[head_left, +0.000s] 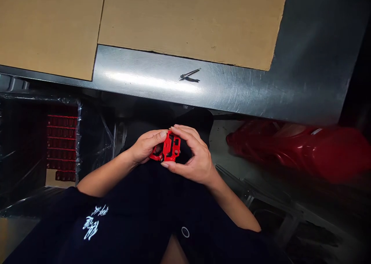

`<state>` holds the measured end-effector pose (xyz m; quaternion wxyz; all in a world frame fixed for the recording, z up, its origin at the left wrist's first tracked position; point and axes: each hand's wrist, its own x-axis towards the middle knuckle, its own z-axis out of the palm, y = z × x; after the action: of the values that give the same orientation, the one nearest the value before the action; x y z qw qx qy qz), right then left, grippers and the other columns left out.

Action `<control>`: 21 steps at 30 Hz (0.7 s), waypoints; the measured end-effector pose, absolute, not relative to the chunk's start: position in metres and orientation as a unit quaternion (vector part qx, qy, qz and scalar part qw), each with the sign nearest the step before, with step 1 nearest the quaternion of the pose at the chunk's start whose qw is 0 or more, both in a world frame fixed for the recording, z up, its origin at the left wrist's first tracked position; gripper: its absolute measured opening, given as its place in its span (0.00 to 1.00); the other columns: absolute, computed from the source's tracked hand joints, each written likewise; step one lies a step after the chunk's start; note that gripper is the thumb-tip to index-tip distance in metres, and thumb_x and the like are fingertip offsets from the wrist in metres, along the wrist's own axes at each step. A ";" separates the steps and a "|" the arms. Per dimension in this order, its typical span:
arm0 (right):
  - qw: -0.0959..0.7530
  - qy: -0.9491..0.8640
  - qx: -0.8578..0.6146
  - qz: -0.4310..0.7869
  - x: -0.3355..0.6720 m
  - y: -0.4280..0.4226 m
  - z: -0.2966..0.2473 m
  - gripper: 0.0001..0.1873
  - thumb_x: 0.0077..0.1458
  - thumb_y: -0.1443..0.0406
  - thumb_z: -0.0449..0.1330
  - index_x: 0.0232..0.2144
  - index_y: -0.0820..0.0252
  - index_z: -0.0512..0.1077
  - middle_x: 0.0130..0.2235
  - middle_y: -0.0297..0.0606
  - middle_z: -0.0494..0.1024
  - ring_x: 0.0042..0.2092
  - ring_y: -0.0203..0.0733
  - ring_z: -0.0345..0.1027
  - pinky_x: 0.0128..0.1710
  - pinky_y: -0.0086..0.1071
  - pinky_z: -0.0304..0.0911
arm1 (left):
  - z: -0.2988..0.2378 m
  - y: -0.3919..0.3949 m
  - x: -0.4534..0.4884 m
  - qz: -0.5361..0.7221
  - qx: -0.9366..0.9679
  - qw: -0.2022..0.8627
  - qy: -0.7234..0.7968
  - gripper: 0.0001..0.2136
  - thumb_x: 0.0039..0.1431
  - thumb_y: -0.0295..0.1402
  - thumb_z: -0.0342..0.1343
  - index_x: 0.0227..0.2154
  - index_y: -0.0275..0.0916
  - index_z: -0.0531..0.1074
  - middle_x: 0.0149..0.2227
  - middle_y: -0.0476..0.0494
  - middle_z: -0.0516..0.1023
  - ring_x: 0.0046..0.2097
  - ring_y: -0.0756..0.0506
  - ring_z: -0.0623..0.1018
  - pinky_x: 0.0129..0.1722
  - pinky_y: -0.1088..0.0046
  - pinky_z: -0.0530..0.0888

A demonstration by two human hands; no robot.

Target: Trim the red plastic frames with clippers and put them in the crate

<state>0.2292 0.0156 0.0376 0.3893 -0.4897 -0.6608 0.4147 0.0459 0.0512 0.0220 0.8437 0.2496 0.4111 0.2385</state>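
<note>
Both hands meet over my lap, below the table's front edge. A small red plastic part (pixel 170 148) with cut-out slots sits between them. My left hand (pixel 146 146) grips its left side with thumb on top. My right hand (pixel 193 156) wraps round its right side, thumb below and fingers curled over the top. I wear dark clothing with white print.
A steel table (pixel 232 90) spans the view, with cardboard sheets (pixel 188 21) on top. A small metal tool (pixel 189 75) lies on the bare steel. A plastic-lined box of stacked red parts (pixel 62 148) stands at the left. Red plastic bags (pixel 304 148) lie at the right.
</note>
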 end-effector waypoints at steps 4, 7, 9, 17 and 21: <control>0.399 -0.660 -0.493 0.402 0.230 0.015 0.034 0.41 0.47 0.55 0.76 0.61 0.52 0.70 0.58 0.47 0.76 0.61 0.57 0.69 0.61 0.55 0.68 | 0.021 0.050 0.043 0.283 0.272 0.837 0.382 0.25 0.59 0.52 0.63 0.48 0.34 0.77 0.28 0.47 0.77 0.27 0.51 0.75 0.29 0.77 0.72; 0.408 -0.605 -0.508 0.458 0.232 0.012 0.029 0.41 0.47 0.53 0.76 0.62 0.50 0.69 0.60 0.46 0.75 0.61 0.56 0.70 0.63 0.54 0.67 | 0.016 0.048 0.037 0.306 0.362 0.813 0.339 0.35 0.54 0.51 0.67 0.61 0.41 0.70 0.38 0.43 0.80 0.34 0.49 0.79 0.36 0.74 0.76; 0.417 -0.537 -0.507 0.530 0.232 0.010 0.025 0.45 0.46 0.50 0.76 0.64 0.49 0.67 0.62 0.46 0.74 0.62 0.55 0.71 0.63 0.52 0.68 | 0.012 0.047 0.033 0.309 0.464 0.761 0.332 0.46 0.46 0.51 0.73 0.67 0.47 0.63 0.51 0.38 0.79 0.45 0.42 0.81 0.46 0.67 0.79; 0.407 -0.388 -0.451 0.693 0.228 0.010 0.024 0.51 0.47 0.54 0.76 0.69 0.47 0.60 0.69 0.47 0.66 0.68 0.54 0.63 0.67 0.51 0.63 | 0.006 0.048 0.030 0.342 0.704 0.499 0.372 0.42 0.49 0.46 0.73 0.67 0.49 0.63 0.58 0.35 0.68 0.57 0.36 0.75 0.55 0.55 0.79; 0.395 -0.370 -0.429 0.723 0.226 0.010 0.024 0.51 0.49 0.55 0.75 0.70 0.46 0.58 0.70 0.46 0.63 0.69 0.53 0.62 0.67 0.51 0.62 | 0.011 0.050 0.032 0.348 0.745 0.450 0.348 0.42 0.52 0.42 0.71 0.68 0.45 0.60 0.63 0.29 0.68 0.62 0.33 0.73 0.58 0.50 0.77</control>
<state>0.2262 0.0102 0.0243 0.3949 -0.4295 -0.3695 0.7232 0.0320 0.0496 0.0114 0.4495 0.7453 0.3480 0.3484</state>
